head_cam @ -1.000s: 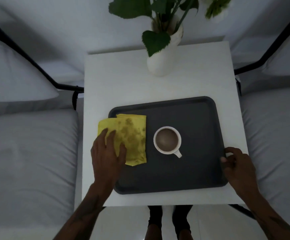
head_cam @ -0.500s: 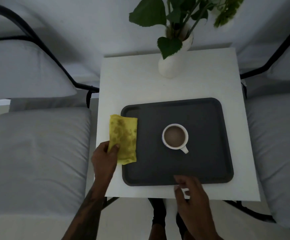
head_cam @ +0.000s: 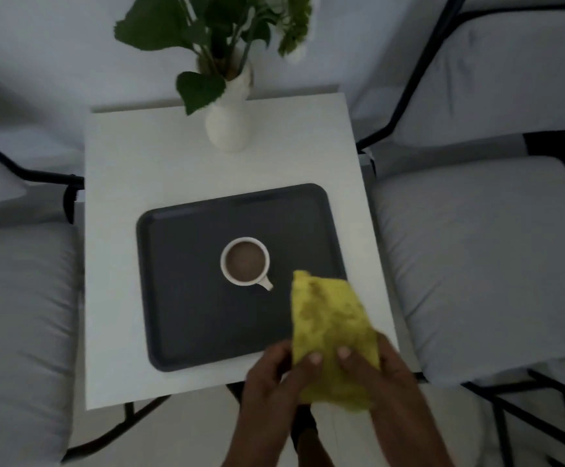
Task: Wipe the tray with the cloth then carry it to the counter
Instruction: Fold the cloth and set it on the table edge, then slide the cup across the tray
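Note:
A dark grey tray [head_cam: 186, 298] lies on the small white table [head_cam: 159, 163]. In its middle stands a white cup [head_cam: 244, 261] of brown drink, handle toward me. The stained yellow cloth [head_cam: 328, 318] is lifted over the tray's near right corner, hiding that corner. My left hand [head_cam: 274, 379] and my right hand [head_cam: 382, 375] both hold the cloth's near end, thumbs on top, above the table's front edge.
A white vase [head_cam: 228, 126] with green leaves stands at the table's far edge. Grey cushioned chairs with black frames flank the table, one on the left [head_cam: 18, 298] and one on the right [head_cam: 476, 264]. My feet show under the table's front edge.
The cloth left the tray's left side and now hangs over its near right corner. My left hand carried it across and my right hand has joined in gripping it.

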Demonstrator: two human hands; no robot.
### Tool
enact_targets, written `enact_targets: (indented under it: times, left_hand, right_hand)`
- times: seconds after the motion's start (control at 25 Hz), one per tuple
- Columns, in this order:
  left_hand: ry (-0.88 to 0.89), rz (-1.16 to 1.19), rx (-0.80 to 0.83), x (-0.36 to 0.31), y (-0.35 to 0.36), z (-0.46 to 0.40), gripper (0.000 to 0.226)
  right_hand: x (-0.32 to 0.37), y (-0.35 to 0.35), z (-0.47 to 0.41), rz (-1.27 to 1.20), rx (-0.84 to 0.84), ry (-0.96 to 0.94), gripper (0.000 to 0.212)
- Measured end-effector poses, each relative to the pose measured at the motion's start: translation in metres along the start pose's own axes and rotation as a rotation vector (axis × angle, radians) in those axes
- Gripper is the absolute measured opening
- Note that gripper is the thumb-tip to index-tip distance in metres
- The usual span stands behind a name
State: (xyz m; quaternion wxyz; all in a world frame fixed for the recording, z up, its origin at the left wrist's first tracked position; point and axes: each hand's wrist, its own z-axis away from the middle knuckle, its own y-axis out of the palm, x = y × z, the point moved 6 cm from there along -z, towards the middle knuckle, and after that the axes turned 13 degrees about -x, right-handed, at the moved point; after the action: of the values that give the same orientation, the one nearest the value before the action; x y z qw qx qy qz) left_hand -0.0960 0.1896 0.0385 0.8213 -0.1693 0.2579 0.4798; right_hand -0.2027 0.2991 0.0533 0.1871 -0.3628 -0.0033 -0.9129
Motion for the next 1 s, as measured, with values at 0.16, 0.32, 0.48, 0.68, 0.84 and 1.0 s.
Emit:
enact_targets:
  times: [0.16, 0.32, 0.48, 0.68, 0.84, 1.0]
  left_hand:
    - [0.029, -0.129, 0.119, 0.013, 0.110, -0.022, 0.021]
    - [0.186, -0.439, -0.101, 0.033, 0.111, -0.054, 0.032]
    - [0.337, -0.438, -0.385, 0.047, 0.013, -0.055, 0.022]
    - [0.438, -0.596, -0.843, 0.024, -0.131, -0.060, 0.022]
    - [0.675, -0.649, -0.616, -0.030, -0.146, -0.087, 0.031]
    - [0.869, -0.914, -0.174, -0.078, -0.093, -0.130, 0.068]
  right_hand:
    - [0.041, -0.080, -0.061, 0.272, -0.211, -0.249, 0.035]
    - [0.013, -0.086, -0.134, 0.547, -0.127, -0.200, 0.044]
    - [-0.005, -0.081, -0.160, 0.734, -0.194, -0.287, 0.051]
    - [0.005, -0.076, -0.157, 1.106, -0.184, -0.348, 0.060]
    - [0.058, -0.028, -0.120, 1.027, -0.236, -0.944, 0.053]
    - [0.051, 0.081, -0.104, 0.925, 0.280, -0.905, 0.069]
